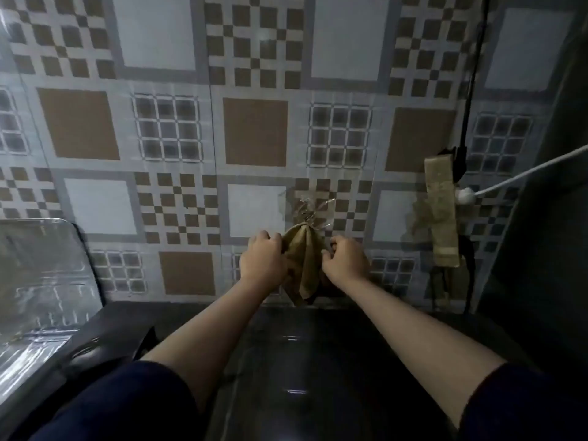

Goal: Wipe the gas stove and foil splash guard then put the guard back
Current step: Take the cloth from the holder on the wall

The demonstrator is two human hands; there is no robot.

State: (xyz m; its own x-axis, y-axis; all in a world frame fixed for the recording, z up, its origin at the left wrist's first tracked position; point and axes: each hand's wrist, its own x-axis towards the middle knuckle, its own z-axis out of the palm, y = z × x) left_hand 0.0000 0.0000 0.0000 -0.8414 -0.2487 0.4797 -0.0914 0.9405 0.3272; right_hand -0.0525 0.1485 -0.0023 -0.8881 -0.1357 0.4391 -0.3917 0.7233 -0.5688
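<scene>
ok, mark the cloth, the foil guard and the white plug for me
cloth [302, 265]: head view, middle of the olive fabric between both hands
foil guard [41, 281]: head view, its shiny face at left
white plug [465, 195]: head view, plug body at right

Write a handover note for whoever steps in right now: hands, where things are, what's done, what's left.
Left hand and right hand: both closed on the olive-brown cloth, held bunched up against the tiled wall, under a clear hook.
Foil splash guard: off to the left, leaning upright, not in place.
Gas stove: dark glossy top directly below the arms; whether it is clean cannot be told in this light.
Left: confirm wiping is finished, then set the guard back.
</scene>
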